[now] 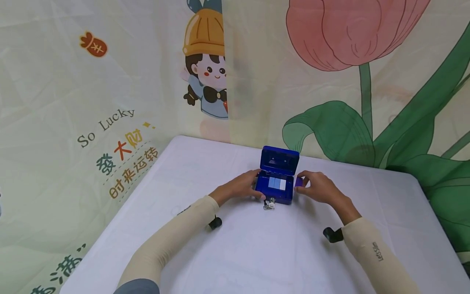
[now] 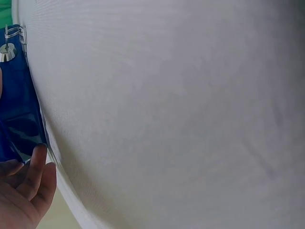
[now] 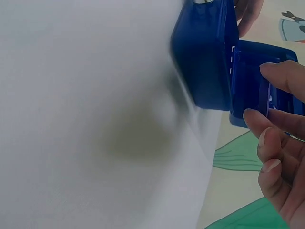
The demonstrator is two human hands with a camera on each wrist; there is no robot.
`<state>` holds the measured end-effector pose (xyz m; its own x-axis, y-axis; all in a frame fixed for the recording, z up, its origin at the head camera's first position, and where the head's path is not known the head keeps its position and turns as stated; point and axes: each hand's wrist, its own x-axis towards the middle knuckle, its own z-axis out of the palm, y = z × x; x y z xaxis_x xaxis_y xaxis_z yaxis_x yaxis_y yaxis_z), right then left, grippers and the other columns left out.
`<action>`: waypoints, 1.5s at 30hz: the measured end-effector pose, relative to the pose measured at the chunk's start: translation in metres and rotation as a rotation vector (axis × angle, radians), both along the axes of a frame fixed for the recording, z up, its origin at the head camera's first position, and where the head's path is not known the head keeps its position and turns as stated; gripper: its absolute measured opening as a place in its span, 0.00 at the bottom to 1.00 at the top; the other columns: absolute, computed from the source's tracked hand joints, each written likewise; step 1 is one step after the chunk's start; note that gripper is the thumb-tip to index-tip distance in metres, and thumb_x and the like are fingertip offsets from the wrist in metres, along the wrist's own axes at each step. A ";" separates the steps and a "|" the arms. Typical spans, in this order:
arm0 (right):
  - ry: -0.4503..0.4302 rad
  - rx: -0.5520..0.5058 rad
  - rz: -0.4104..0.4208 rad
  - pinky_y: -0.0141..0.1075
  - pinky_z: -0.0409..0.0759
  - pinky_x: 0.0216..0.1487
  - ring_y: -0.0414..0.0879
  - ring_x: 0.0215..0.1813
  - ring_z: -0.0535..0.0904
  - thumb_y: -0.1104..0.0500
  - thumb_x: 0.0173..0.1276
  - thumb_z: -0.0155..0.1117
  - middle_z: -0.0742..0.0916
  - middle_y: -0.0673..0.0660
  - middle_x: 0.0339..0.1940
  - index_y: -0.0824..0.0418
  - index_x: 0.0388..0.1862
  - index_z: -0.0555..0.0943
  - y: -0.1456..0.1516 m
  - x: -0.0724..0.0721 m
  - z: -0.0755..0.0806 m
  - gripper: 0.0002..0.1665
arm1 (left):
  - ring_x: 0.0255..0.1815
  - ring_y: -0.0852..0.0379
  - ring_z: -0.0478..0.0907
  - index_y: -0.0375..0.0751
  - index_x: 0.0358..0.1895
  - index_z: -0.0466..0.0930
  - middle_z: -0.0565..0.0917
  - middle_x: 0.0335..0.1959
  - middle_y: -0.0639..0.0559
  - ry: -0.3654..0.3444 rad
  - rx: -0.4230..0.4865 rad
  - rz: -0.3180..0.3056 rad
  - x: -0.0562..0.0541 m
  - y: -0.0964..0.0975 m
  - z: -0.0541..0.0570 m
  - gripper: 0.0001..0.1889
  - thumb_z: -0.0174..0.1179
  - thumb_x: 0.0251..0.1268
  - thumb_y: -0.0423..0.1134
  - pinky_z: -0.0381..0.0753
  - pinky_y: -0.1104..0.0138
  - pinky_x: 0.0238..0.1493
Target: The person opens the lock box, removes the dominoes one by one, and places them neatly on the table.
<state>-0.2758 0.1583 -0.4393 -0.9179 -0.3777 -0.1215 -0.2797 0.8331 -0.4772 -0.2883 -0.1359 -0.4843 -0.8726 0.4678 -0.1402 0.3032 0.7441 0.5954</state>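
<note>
A dark blue cash box (image 1: 282, 200) stands on the table with its lid (image 1: 280, 161) raised. Inside lie flat pieces (image 1: 277, 183) in light blue and white tones. Keys (image 1: 269, 205) hang at the box's front lock. My left hand (image 1: 240, 185) grips the left end of the box, thumb at the front corner and fingers toward the back. Just off the right side, my right hand (image 1: 320, 188) pinches a small, thin purple piece (image 1: 299, 181) between thumb and fingers. In the right wrist view this piece (image 3: 263, 95) is seen edge-on, apart from the box.
A white cloth covers the table (image 1: 235, 253), whose far edge runs just behind the box. Behind it hangs a printed backdrop (image 1: 257, 81) with a tulip and a cartoon figure. Small black cameras (image 1: 216, 223) sit at both wrists.
</note>
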 end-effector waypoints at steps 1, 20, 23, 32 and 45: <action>-0.002 0.001 -0.004 0.39 0.82 0.39 0.51 0.43 0.79 0.50 0.66 0.71 0.86 0.58 0.42 0.65 0.64 0.77 0.001 -0.001 0.000 0.32 | 0.79 0.47 0.60 0.42 0.81 0.48 0.62 0.79 0.44 0.001 0.000 -0.002 0.000 0.000 0.000 0.58 0.74 0.53 0.59 0.62 0.54 0.77; -0.047 0.008 -0.036 0.39 0.82 0.40 0.51 0.43 0.79 0.50 0.66 0.71 0.86 0.59 0.42 0.66 0.63 0.77 0.013 -0.004 -0.010 0.32 | 0.80 0.47 0.58 0.43 0.82 0.47 0.61 0.79 0.44 0.012 -0.008 -0.017 0.001 -0.001 0.000 0.58 0.73 0.54 0.59 0.61 0.53 0.78; -0.044 0.006 -0.021 0.38 0.81 0.39 0.50 0.42 0.79 0.51 0.66 0.71 0.86 0.58 0.41 0.66 0.63 0.77 0.014 -0.005 -0.012 0.31 | 0.80 0.47 0.58 0.43 0.82 0.47 0.61 0.79 0.44 0.015 -0.010 -0.023 0.001 -0.001 0.000 0.58 0.73 0.55 0.59 0.60 0.53 0.78; -0.051 0.028 0.011 0.37 0.79 0.36 0.48 0.38 0.78 0.54 0.66 0.71 0.86 0.57 0.38 0.67 0.61 0.78 0.015 -0.010 -0.019 0.29 | 0.80 0.48 0.59 0.43 0.82 0.47 0.61 0.79 0.44 0.009 -0.017 -0.014 0.001 0.001 0.001 0.58 0.73 0.55 0.58 0.61 0.54 0.78; -0.094 0.053 0.014 0.38 0.80 0.39 0.48 0.38 0.77 0.55 0.65 0.72 0.85 0.56 0.39 0.66 0.62 0.78 0.012 -0.012 -0.027 0.29 | 0.80 0.47 0.59 0.42 0.81 0.47 0.62 0.79 0.43 0.010 -0.018 -0.008 0.001 0.000 0.001 0.58 0.73 0.54 0.60 0.60 0.53 0.78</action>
<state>-0.2876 0.1704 -0.4665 -0.8962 -0.3810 -0.2273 -0.2473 0.8543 -0.4572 -0.2869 -0.1357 -0.4830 -0.8703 0.4721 -0.1404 0.3148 0.7524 0.5786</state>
